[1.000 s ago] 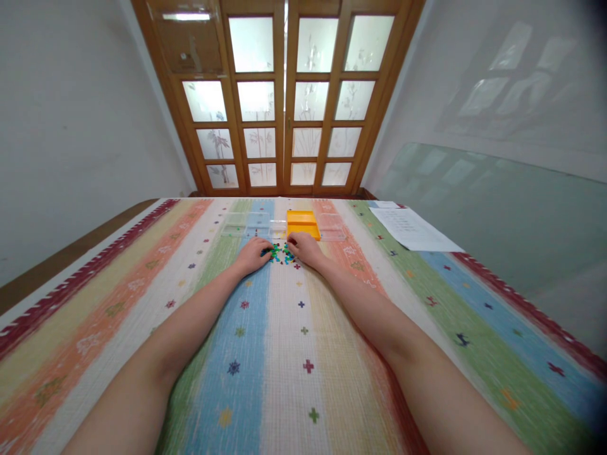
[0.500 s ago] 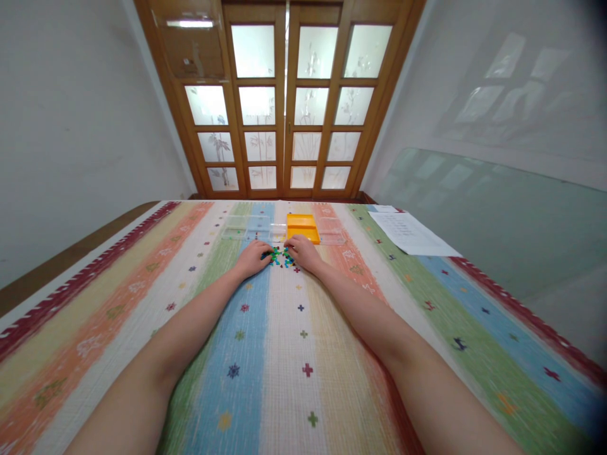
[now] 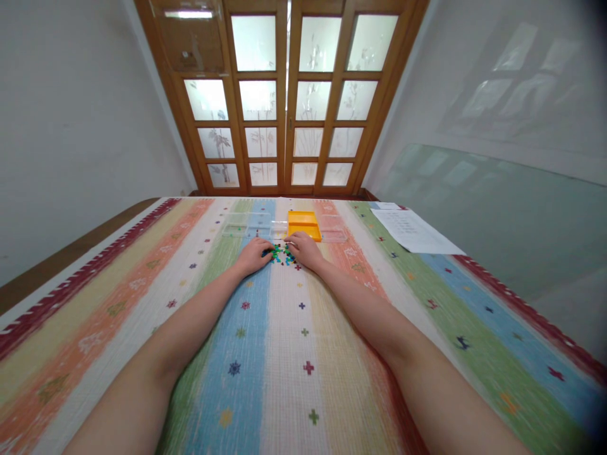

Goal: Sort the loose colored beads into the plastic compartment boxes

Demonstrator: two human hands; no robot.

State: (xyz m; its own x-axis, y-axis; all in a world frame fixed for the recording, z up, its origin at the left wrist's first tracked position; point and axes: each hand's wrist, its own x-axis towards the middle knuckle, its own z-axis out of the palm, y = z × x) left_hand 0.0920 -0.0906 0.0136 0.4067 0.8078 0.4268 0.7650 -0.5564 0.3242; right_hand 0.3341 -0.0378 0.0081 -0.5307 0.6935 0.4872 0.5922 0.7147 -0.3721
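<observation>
Small pieces [image 3: 279,254] in green, blue and red, too tiny to name exactly, lie in a loose pile on the striped tablecloth. At the pile's left side, my left hand [image 3: 256,254] rests with bent fingers apart, their tips touching the pieces. My right hand [image 3: 304,248] curves in from the other side, index finger reaching over the pile's far edge and thumb lower down. Some pieces are hidden under the fingers of both hands. Just beyond my right hand stands a yellow compartment box [image 3: 304,226].
Clear plastic trays [image 3: 246,224] sit left of the yellow box, with a few small bits inside. Another clear part [image 3: 333,229] lies right of it. Printed paper sheets [image 3: 412,230] lie at the table's right side. Wooden glazed doors [image 3: 287,126] stand beyond the far edge.
The view has shifted slightly. Both hands stay at the pile, with only small finger movements, and the boxes and paper keep their places.
</observation>
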